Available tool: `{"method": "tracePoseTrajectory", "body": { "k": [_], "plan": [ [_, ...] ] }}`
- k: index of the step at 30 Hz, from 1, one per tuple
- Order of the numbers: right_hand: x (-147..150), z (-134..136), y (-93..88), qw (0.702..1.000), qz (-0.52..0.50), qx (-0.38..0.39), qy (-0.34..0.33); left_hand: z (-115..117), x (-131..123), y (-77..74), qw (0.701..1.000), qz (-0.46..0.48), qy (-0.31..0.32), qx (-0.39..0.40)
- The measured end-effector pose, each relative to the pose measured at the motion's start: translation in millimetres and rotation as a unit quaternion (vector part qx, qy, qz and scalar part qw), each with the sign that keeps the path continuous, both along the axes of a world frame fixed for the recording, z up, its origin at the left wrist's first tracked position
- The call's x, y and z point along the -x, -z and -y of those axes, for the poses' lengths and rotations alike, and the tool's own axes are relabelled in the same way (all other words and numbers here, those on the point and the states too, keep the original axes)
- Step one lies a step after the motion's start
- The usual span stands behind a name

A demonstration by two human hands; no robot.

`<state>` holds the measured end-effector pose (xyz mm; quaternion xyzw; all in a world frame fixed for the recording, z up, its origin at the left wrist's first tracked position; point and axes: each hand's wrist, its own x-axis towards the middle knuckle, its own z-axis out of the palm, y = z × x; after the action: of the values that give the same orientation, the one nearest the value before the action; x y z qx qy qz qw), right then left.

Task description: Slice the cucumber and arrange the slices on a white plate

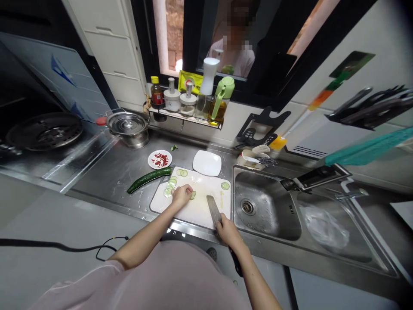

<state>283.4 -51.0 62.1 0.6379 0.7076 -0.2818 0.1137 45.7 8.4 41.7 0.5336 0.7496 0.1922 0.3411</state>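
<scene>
One bare left hand (182, 194) is over the white rectangular cutting board (200, 211), its fingers curled close together at a thin pale-green cucumber slice (193, 195); I cannot tell whether they pinch it. The bare right hand (228, 230) has its fingers wrapped around a broad steel-bladed knife (213, 209), the blade over the board's right half, tip pointing away from the person. More round, pale cucumber slices (173, 182) lie along the board's left side, and a single slice sits near its far right corner. A long dark-green cucumber (148, 178) lies on the grey metal table (106, 185), its right end at the board's far left corner. Beyond the board stand a small white round dish of chopped red pieces (160, 159) and a white square plate (207, 163).
</scene>
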Motion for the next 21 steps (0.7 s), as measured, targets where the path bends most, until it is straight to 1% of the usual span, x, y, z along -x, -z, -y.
{"method": "tracePoseTrajectory", "body": {
  "k": [4,8,13,16,21],
  "plan": [
    [4.1,-2.3,-1.7,1.0,0.009,0.005,-0.003,21.6,24.9,5.1,0.999,0.012,-0.044,-0.003],
    [8.4,-5.1,-2.0,1.0,0.017,0.006,-0.013,35.2,51.7,9.8,0.996,-0.007,-0.085,0.0],
    [13.1,-10.1,-4.7,0.999,0.02,0.008,-0.023,38.8,74.4,12.1,0.993,-0.008,-0.116,0.006],
    [15.8,-12.2,-7.7,0.999,0.021,0.008,-0.022,37.8,83.0,14.0,0.991,-0.01,-0.133,0.008],
    [18.6,-13.2,-9.4,1.0,0.017,0.011,-0.022,37.7,94.6,17.7,0.99,-0.015,-0.142,0.017]
  ]
}}
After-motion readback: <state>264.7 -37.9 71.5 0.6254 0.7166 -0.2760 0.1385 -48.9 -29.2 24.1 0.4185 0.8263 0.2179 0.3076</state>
